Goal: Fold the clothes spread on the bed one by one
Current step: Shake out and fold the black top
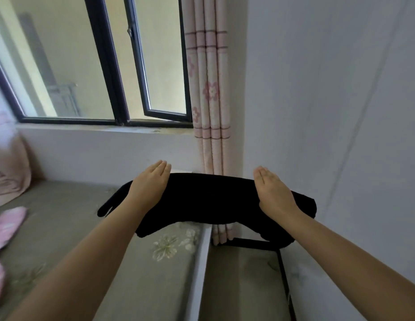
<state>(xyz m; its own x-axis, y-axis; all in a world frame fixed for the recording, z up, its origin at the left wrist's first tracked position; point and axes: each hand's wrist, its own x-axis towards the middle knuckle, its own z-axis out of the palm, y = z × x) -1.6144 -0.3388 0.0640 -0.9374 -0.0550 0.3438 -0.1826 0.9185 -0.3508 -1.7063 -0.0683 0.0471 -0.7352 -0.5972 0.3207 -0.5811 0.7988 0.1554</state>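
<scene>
Both flat hands [150, 181] apparently carry black garment [208, 200] above bed [132, 262].

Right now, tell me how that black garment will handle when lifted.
Likely floppy: the black garment sags between the left hand and right hand, its ends drooping. Probably light, as flat palms seem to carry it. A loose strip dangling left could snag.

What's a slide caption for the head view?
Both hands, left and right, carry a folded black garment on flat palms above the bed corner.
</scene>
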